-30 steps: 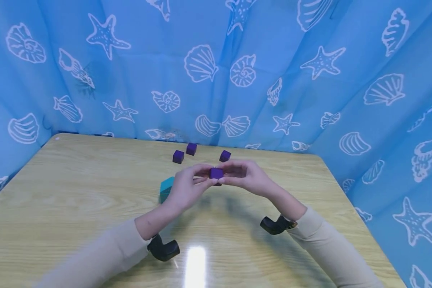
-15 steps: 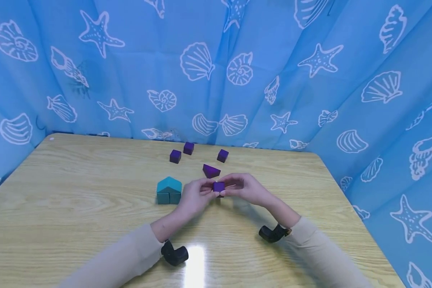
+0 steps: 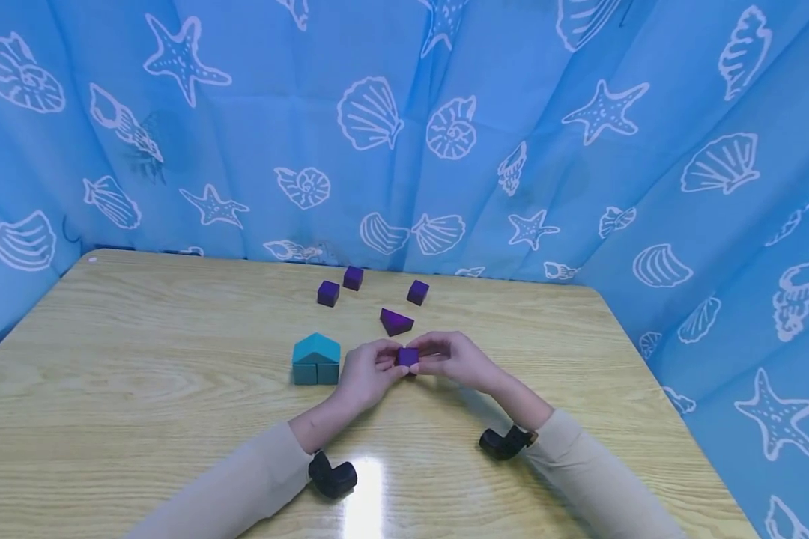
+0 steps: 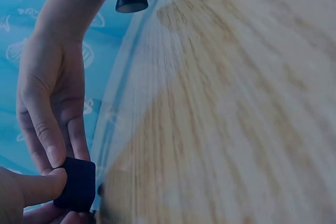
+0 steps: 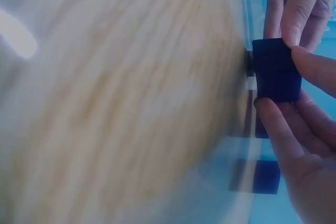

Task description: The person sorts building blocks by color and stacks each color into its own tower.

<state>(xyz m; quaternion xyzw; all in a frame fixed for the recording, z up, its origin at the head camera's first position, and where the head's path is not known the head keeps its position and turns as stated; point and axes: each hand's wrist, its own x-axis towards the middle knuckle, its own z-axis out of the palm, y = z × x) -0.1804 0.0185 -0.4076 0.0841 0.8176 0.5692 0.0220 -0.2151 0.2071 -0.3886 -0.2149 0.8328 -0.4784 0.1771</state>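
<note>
Low over the table, or at its surface, a small purple block [image 3: 408,357] is pinched between both hands. My left hand [image 3: 367,374] holds its left side with thumb and fingers, while my right hand [image 3: 460,364] grips its right side. In the right wrist view the same block [image 5: 276,71] looks dark blue, with a faint line across it; whether it is one piece or two cannot be told. Just behind the hands lies a purple triangular block [image 3: 396,322]. Left of the left hand stands a teal house shape, with a triangular block [image 3: 317,348] on two teal cubes [image 3: 305,373].
Farther back on the wooden table [image 3: 175,419] are three purple cubes: one at left [image 3: 328,293], another beside it [image 3: 353,278], and a third at right [image 3: 418,293]. A blue shell-patterned curtain [image 3: 263,135] hangs behind the table's far edge.
Both hands have come down and nearer with the purple block between them. The purple triangle and the whole teal house shape, earlier hidden or partly covered by the hands, now show.
</note>
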